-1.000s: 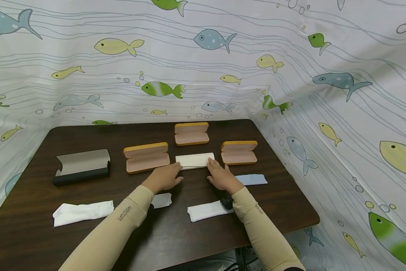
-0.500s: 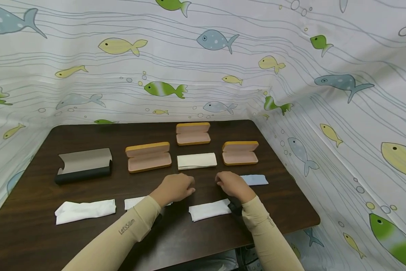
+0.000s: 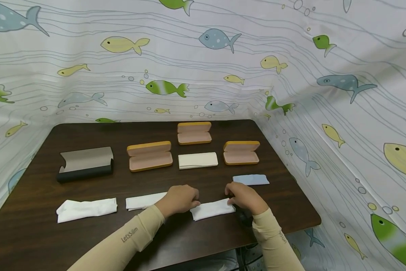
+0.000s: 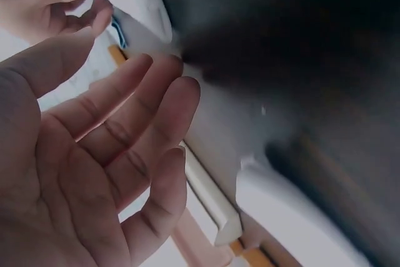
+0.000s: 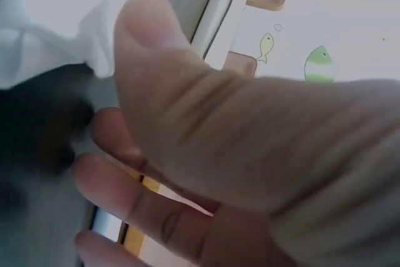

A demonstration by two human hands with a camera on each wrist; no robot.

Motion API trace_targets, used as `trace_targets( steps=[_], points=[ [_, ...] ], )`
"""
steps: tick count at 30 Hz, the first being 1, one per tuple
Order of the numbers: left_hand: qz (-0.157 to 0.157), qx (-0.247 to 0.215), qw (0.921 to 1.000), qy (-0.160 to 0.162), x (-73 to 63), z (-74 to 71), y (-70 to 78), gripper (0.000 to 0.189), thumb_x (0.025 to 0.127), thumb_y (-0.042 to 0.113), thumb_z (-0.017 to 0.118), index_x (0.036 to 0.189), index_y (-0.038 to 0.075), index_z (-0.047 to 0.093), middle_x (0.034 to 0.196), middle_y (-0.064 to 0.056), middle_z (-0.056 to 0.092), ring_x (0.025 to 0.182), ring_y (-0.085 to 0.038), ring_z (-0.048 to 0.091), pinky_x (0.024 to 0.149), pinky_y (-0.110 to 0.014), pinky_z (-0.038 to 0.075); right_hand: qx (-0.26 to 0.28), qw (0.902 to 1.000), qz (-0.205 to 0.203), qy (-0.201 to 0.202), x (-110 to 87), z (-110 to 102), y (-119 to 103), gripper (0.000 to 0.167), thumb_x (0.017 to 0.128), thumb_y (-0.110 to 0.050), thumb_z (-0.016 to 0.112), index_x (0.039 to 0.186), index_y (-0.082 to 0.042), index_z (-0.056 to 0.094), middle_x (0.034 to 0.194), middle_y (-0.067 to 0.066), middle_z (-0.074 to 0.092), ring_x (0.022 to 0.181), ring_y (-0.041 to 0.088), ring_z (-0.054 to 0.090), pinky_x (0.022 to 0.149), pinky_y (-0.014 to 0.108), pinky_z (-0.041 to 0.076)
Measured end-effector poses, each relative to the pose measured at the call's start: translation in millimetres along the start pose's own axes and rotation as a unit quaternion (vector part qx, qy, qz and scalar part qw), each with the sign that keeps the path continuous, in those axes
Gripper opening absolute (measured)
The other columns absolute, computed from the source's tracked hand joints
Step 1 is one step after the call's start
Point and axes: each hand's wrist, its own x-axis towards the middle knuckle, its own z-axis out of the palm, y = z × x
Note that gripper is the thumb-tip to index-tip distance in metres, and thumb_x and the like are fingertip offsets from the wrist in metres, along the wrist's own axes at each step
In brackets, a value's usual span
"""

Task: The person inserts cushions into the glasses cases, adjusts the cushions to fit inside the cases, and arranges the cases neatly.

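A folded white cloth (image 3: 211, 209) lies between my hands near the table's front. My left hand (image 3: 180, 199) is at its left end, fingertips close to the edge. Beside its right end is my right hand (image 3: 246, 196), with the thumb (image 5: 150, 23) right by the white fabric in the right wrist view. Loosely bent fingers (image 4: 169, 117) of the left hand show nothing between them and the thumb. A second folded white cloth (image 3: 143, 200) is partly hidden behind the left hand. Beyond both hands lies a folded cream cloth (image 3: 198, 160).
Three open orange glasses cases with pink lining, left (image 3: 150, 162), back (image 3: 194, 138) and right (image 3: 241, 157), stand farther back. An open dark case (image 3: 85, 169) is at the left. Another white cloth (image 3: 87, 210) and a light blue one (image 3: 253, 180) lie flat.
Both hands have left the cream cloth, where they were pressing its ends, and moved back toward me, down to the ends of the front white cloth. The cloths and cases lie unmoved.
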Motion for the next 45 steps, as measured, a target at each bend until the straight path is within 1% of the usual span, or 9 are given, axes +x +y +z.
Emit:
trace_targets(
  steps=[10,16,22,26,31,35,39,42,45],
  points=[
    [-0.017,0.032,0.9992,-0.014,7.0,16.4,4.6,0.034,0.08,0.035,0.086,0.078,0.015,0.06,0.073,0.003,0.059,0.065,-0.012,0.056,0.057,-0.036,0.05,-0.007,0.9999,-0.012,-0.008,1.7,6.0,5.0,0.026,0.082,-0.014,0.085,0.086,-0.014,0.06,0.081,-0.002,0.052,0.071,0.016,0.046,0.066,0.036,0.043],
    [-0.035,0.02,0.9989,-0.025,8.8,22.4,4.8,0.029,0.081,0.031,0.086,0.073,0.013,0.064,0.072,0.003,0.06,0.064,-0.012,0.056,0.056,-0.036,0.051,-0.021,0.9995,-0.02,-0.014,1.5,8.0,3.2,0.027,0.086,-0.016,0.082,0.076,-0.018,0.057,0.08,-0.004,0.048,0.068,0.013,0.044,0.062,0.033,0.04],
    [-0.028,0.028,0.9986,-0.034,8.0,22.1,2.8,0.025,0.084,0.029,0.084,0.072,0.015,0.066,0.074,0.004,0.06,0.065,-0.011,0.057,0.057,-0.034,0.052,-0.001,0.9983,-0.047,-0.035,2.2,4.3,7.3,0.027,0.089,-0.015,0.079,0.073,-0.016,0.057,0.08,-0.002,0.047,0.069,0.013,0.044,0.062,0.03,0.039],
    [-0.019,-0.01,0.9989,-0.041,5.2,18.5,-1.1,0.026,0.087,0.027,0.081,0.073,0.016,0.062,0.073,0.006,0.056,0.063,-0.009,0.052,0.054,-0.032,0.047,0.044,0.9936,-0.083,-0.063,1.3,-1.3,16.2,0.024,0.092,-0.014,0.076,0.076,-0.014,0.058,0.083,-0.002,0.047,0.071,0.011,0.044,0.064,0.028,0.04],
    [-0.004,-0.106,0.9926,-0.058,3.0,9.2,-10.8,0.026,0.093,0.024,0.075,0.075,0.018,0.057,0.069,0.007,0.052,0.061,-0.009,0.047,0.055,-0.028,0.04,0.109,0.9847,-0.107,-0.083,-0.7,-11.6,23.6,0.016,0.095,-0.016,0.073,0.084,-0.012,0.061,0.083,-0.004,0.052,0.073,0.01,0.047,0.066,0.029,0.043],
    [0.014,-0.208,0.9753,-0.072,2.1,0.3,-20.6,0.025,0.095,0.019,0.072,0.077,0.014,0.057,0.072,0.004,0.053,0.063,-0.011,0.046,0.059,-0.028,0.039,0.147,0.9784,-0.109,-0.097,-0.1,-17.2,26.7,0.014,0.099,-0.022,0.068,0.091,-0.013,0.062,0.083,-0.005,0.055,0.073,0.01,0.049,0.066,0.029,0.044],
    [0.01,-0.292,0.9535,-0.073,2.5,-3.8,-30.3,0.025,0.096,0.015,0.071,0.076,0.01,0.056,0.074,0.001,0.054,0.064,-0.013,0.046,0.06,-0.028,0.04,0.195,0.9677,-0.118,-0.107,3.0,-18.3,27.6,0.015,0.101,-0.024,0.065,0.094,-0.012,0.059,0.078,-0.005,0.053,0.068,0.01,0.048,0.064,0.027,0.043],
    [-0.019,-0.36,0.9296,-0.074,3.0,-3.6,-36.3,0.023,0.097,0.012,0.069,0.079,0.007,0.056,0.078,-0.001,0.056,0.068,-0.014,0.052,0.065,-0.029,0.05,0.239,0.9556,-0.136,-0.107,6.6,-16.9,26.7,0.012,0.102,-0.019,0.064,0.099,-0.008,0.059,0.074,-0.005,0.051,0.064,0.01,0.044,0.061,0.026,0.041],
    [-0.053,-0.434,0.8959,-0.077,2.7,-2.9,-40.3,0.015,0.097,0.009,0.068,0.088,0.004,0.056,0.082,-0.005,0.058,0.074,-0.017,0.059,0.073,-0.037,0.059,0.279,0.9453,-0.135,-0.102,9.8,-14.3,25.2,0.01,0.103,-0.013,0.062,0.107,-0.004,0.061,0.076,-0.005,0.057,0.065,0.009,0.05,0.063,0.026,0.046]
  ],
)
